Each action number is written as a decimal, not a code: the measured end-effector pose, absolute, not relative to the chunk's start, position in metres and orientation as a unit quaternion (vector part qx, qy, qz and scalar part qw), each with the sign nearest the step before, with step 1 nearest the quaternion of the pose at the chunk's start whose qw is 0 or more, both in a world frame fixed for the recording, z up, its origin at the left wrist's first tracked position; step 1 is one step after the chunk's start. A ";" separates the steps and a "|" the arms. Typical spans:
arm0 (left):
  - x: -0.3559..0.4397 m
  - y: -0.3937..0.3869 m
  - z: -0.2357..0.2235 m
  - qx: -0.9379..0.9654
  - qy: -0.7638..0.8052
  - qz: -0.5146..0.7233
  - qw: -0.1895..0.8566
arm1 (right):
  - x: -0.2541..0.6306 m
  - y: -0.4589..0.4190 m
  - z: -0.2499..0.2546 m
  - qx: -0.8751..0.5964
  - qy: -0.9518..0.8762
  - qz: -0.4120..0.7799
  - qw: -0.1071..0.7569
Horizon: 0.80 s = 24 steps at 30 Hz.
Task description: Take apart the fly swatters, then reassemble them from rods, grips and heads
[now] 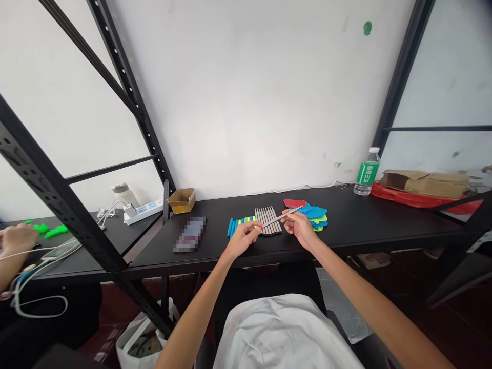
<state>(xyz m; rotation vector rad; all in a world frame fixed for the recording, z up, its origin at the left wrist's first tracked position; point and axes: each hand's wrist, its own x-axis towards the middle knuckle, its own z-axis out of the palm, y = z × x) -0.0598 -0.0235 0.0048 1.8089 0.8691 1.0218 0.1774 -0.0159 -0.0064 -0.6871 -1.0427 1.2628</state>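
Black bench [346, 230] space runs along a white wall [269, 102]. Between the hands, a slim metallic rod [274, 221] slants up to the right: the left hand [245, 238] pinches its lower end, where some red shows, and the right hand [298, 226] grips it farther along, fingers curled closed. Matching rods [265, 215] lie side by side beneath, next to blue and yellow-green tubes [232, 227]; flat coloured pieces [317, 211] overlap beyond the right hand. No fully joined item shows, so work seems early, with most parts apparently left.
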 end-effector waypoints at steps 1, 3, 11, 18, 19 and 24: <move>-0.060 -0.024 0.005 0.725 0.351 0.409 0.430 | 0.177 -0.016 -0.006 -0.301 -0.456 0.551 0.630; -0.059 -0.024 0.005 0.724 0.357 0.407 0.427 | 0.177 -0.017 -0.006 -0.305 -0.459 0.547 0.630; -0.059 -0.023 0.005 0.723 0.360 0.404 0.430 | 0.177 -0.015 -0.008 -0.321 -0.472 0.528 0.629; -0.059 -0.025 0.007 0.725 0.362 0.399 0.429 | 0.177 -0.011 -0.011 -0.324 -0.470 0.525 0.632; -0.059 -0.025 0.007 0.726 0.363 0.398 0.429 | 0.177 -0.011 -0.011 -0.323 -0.470 0.524 0.632; -0.059 -0.027 0.009 0.731 0.360 0.395 0.425 | 0.175 -0.012 -0.010 -0.326 -0.479 0.519 0.629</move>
